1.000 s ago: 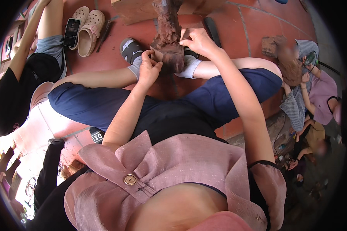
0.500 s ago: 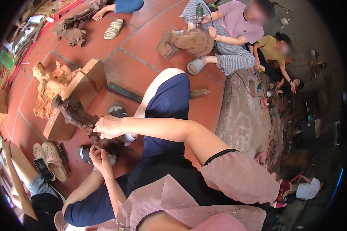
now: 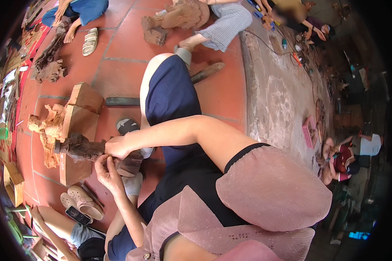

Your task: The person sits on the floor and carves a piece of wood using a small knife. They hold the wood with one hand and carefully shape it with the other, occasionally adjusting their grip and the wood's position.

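Observation:
A dark brown wood carving (image 3: 85, 150) lies slanted in front of my shins, its lower part (image 3: 130, 165) between my feet. My right hand (image 3: 119, 147) is closed and presses against the middle of it; what its fingers hold, if anything, is hidden. My left hand (image 3: 109, 175) is just below, thumb and fingertips pinched together at the carving's edge, beside the right hand. Any small thing in that pinch is too small to name. The carving's far end lies against a light wooden block (image 3: 82, 124), next to a pale orange figure carving (image 3: 52, 126).
Beige clogs (image 3: 83, 201) with a phone (image 3: 77, 215) stand at the left, near a seated person's leg. A dark flat bar (image 3: 122, 101) lies beyond my feet. Farther off are another person's wood carving (image 3: 178, 19), a sandal (image 3: 90, 42) and a pink basket (image 3: 309, 132).
My view has shifted, with the surroundings moving in the picture. My left hand has come up to the carving beside the right hand, its fingers now pinched. The right hand stays on the carving.

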